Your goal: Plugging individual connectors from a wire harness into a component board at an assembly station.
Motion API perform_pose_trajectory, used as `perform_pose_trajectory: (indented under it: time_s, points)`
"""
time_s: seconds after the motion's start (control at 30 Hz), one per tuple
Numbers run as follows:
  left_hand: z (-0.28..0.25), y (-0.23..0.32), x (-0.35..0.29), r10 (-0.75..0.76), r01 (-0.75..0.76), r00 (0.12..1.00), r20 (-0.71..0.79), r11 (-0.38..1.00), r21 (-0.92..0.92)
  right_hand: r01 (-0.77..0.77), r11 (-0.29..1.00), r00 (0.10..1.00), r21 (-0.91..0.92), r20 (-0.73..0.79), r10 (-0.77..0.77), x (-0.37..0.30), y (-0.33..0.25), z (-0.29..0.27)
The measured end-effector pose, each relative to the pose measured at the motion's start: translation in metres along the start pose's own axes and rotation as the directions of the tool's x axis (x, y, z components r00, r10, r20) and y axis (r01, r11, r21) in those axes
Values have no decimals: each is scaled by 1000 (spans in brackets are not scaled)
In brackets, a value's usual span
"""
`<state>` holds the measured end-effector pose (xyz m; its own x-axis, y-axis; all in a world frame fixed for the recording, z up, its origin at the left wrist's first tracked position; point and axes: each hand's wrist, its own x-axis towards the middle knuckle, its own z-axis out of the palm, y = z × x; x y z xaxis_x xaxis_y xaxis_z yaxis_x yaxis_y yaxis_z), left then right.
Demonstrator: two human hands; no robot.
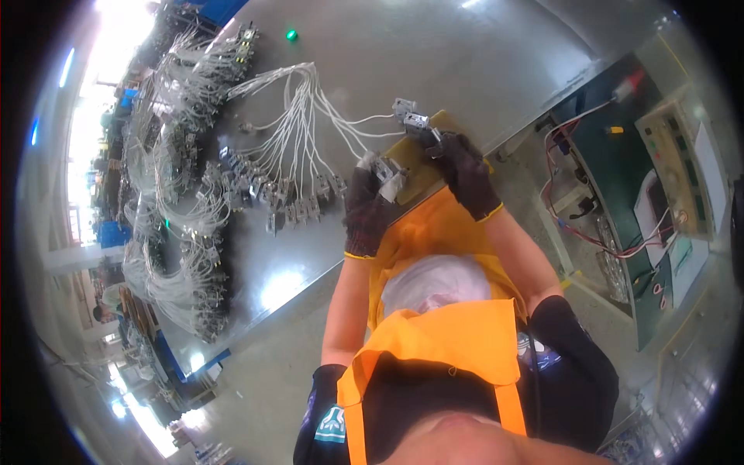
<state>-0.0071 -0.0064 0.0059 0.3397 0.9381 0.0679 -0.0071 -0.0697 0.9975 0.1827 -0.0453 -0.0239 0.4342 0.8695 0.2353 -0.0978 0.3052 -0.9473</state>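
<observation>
My left hand (363,213), in a dark glove with a yellow cuff, is closed round a small silver metal-cased part (390,177) on a white cable. My right hand (467,175), gloved alike, has its fingers bent together at a short shiny piece whose kind I cannot make out. Just beyond its fingertips are a silver cased part (417,122) and another like it (404,107), both on white cables. A yellowish-brown board (428,180) lies beneath both hands at the table edge. From one bundle of white cables (307,97) several similar parts (291,198) fan out left of my left hand.
Large heaps of clear-white cables with metal ends (174,155) cover the left of the grey metal table (349,46). A green light (291,35) shows at the far side. On the right, a dark green bench (612,178) carries red and white wires, a panel and scissors (659,294).
</observation>
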Motion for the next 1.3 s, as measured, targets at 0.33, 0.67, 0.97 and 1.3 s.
perform_pose_trajectory:
  time_s: [0.33, 0.67, 0.97, 1.3]
  points:
    - [12, -1, 24, 117, -196, 971, 209, 888, 415, -146, 882, 989, 448, 77, 125, -20, 38, 2]
    - [9, 14, 21, 101, -307, 951, 292, 413, 857, -251, 962, 968, 106, 53, 246, -27, 13, -6]
    - [8, 5, 23, 26, -83, 985, 172, 941, 329, -342, 918, 940, 201, 81, 332, -30, -13, -7]
    - [-1, -6, 27, 29, -96, 973, 228, 953, 287, -492, 864, 866, 106, 156, 474, -52, -37, -23]
